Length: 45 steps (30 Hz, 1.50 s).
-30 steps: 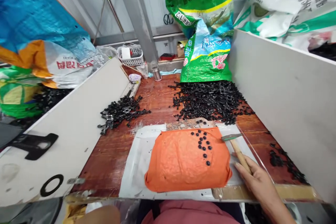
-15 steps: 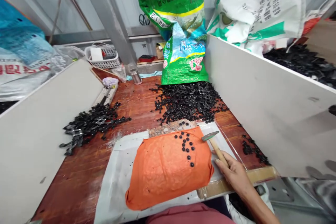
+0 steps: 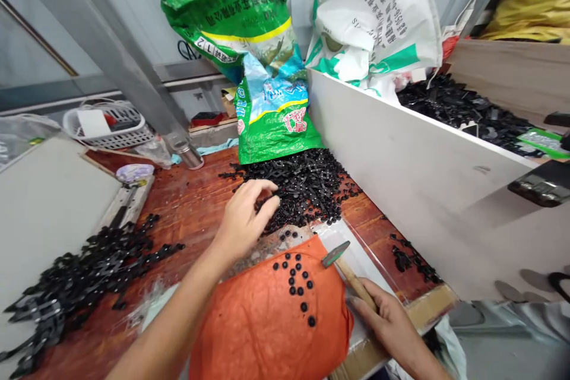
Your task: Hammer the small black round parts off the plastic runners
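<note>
My left hand (image 3: 246, 218) reaches forward over the wooden table (image 3: 191, 202), its fingers curled down onto the near edge of a big pile of black plastic parts (image 3: 307, 181); whether it grips any I cannot make out. My right hand (image 3: 388, 323) is closed round the wooden handle of a small hammer (image 3: 345, 266), whose metal head rests at the right edge of an orange pad (image 3: 271, 320). Several small black round pieces (image 3: 297, 283) lie on the pad.
A second heap of black parts (image 3: 84, 276) lies at the left. A green sack (image 3: 253, 65) and a white sack (image 3: 374, 12) stand behind the pile. A white board wall (image 3: 423, 178) bounds the right side. A white basket (image 3: 107, 124) and a metal cup (image 3: 187, 154) sit at the back.
My left arm has come into view and reached out to the black pile. The view has swung to the right. My right hand keeps hold of the hammer.
</note>
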{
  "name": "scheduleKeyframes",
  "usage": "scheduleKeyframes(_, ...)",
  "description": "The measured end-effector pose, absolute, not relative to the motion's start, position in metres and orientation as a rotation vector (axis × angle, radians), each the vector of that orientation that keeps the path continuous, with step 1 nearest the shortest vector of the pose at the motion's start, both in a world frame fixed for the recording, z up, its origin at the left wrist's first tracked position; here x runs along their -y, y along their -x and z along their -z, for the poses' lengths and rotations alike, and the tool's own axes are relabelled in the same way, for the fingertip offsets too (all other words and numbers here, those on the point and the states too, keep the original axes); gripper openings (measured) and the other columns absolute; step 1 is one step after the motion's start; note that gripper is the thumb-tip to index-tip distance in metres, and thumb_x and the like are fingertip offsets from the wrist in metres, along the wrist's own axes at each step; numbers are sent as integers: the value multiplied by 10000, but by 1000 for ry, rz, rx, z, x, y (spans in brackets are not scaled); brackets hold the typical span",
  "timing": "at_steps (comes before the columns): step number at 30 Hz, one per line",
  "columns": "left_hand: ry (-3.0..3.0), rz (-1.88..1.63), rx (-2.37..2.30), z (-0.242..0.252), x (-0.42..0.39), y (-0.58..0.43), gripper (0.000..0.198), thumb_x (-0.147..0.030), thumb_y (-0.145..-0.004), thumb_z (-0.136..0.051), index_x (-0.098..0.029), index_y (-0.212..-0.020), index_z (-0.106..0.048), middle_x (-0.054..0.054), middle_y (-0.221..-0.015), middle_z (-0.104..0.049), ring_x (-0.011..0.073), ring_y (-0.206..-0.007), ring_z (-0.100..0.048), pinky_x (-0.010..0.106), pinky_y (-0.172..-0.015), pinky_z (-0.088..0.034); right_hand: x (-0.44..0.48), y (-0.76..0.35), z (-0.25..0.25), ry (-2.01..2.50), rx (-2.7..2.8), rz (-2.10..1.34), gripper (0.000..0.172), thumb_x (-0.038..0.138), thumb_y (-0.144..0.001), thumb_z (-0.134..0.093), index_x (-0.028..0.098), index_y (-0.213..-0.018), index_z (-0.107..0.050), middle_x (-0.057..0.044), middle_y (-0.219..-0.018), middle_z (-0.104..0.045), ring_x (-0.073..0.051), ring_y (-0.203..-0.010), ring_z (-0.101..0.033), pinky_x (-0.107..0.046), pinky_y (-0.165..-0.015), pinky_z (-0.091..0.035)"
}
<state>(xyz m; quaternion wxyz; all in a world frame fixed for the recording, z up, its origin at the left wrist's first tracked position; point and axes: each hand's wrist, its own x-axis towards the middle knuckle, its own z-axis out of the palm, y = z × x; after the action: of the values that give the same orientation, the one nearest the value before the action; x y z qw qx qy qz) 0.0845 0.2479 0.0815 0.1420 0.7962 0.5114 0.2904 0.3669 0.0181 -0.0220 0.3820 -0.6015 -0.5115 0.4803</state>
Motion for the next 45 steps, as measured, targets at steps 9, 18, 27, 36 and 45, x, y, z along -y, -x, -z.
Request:
scheduleKeyframes(9,-2253,-358,-1859,-31,-326,-123,346,-322,-963,-521,-135,-1225,-648,178,-1223,-666,282,-1130,-655,355,-959,-491,-18,-365,22,1497,1275,-1310,426,535,-947,-571,219,-1197,-707,-43,-1084,-744,-288,-1057,-649,-323,-923,-483)
scheduleKeyframes(18,-2296,-531,-1795,-62,-276,-86,351,-365,-982,-423,-201,-1059,-724,95,-1133,-740,239,-1068,-672,316,-936,-475,-16,-367,29,1488,1280,-1307,421,480,-948,-582,235,-1277,-676,-25,-1098,-737,-275,-1054,-643,-314,-925,-482)
scheduleKeyframes(27,-1818,-813,-1370,-71,-159,-66,342,-458,-858,-578,-193,-993,-746,16,-762,-716,171,-690,-644,262,-673,-511,-20,-368,8,1558,1251,-1079,289,455,-910,-577,190,-902,-694,-11,-801,-654,-212,-789,-596,-285,-718,-466)
scheduleKeyframes(36,-1881,-416,-1023,-74,-60,-71,240,-346,-952,-545,-244,-945,-762,27,-953,-768,185,-893,-694,252,-831,-517,-48,-309,-63,1187,1403,-1322,199,359,-842,-682,188,-944,-682,17,-799,-605,-160,-744,-542,-261,-685,-437)
scheduleKeyframes(45,-1351,-842,-1448,-46,-28,-56,586,-583,-897,-589,-186,-1328,-576,87,-1013,-708,217,-925,-671,343,-866,-541,-30,-284,-37,1195,1180,-1391,245,435,-822,-707,200,-803,-641,-1,-737,-669,-171,-701,-608,-300,-699,-499)
